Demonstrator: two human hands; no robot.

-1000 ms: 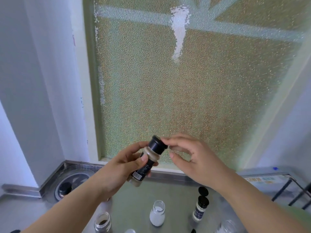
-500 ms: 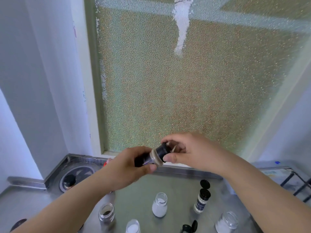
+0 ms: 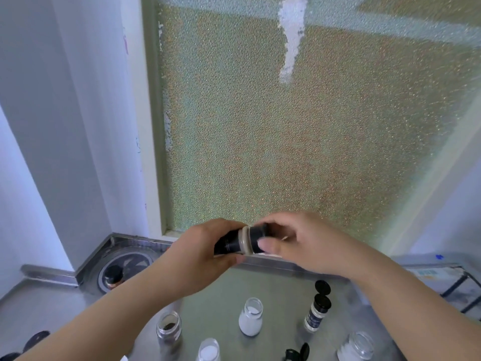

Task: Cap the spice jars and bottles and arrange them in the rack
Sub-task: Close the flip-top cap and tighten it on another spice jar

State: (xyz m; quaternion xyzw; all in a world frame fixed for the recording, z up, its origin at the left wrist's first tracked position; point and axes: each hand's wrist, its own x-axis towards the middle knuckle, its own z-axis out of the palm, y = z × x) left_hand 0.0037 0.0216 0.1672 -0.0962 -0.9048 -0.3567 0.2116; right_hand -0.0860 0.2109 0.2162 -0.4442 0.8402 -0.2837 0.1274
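I hold a small spice bottle (image 3: 235, 242) with a dark label sideways in front of me. My left hand (image 3: 200, 259) grips its body. My right hand (image 3: 299, 243) has its fingers and thumb curled round the black cap (image 3: 256, 234) on the bottle's end. Below, on the steel counter (image 3: 281, 290), stand several uncapped jars: one with dark spice (image 3: 168, 330), a white-filled bottle (image 3: 250, 320), another white one (image 3: 209, 351) and a glass jar (image 3: 356, 346). A bottle with its black flip cap open (image 3: 318, 308) stands to the right. The black wire rack (image 3: 466, 285) shows at the right edge.
A frosted window (image 3: 299, 126) fills the wall ahead. A round drain (image 3: 122, 269) with a dark-lidded jar (image 3: 113, 274) sits at the counter's back left corner. Loose black caps lie at the left edge (image 3: 36, 340) and near the bottom (image 3: 298, 354).
The bottle went from tilted upright to lying nearly horizontal. My right hand has closed round the cap. The camera tipped down, so more jars show.
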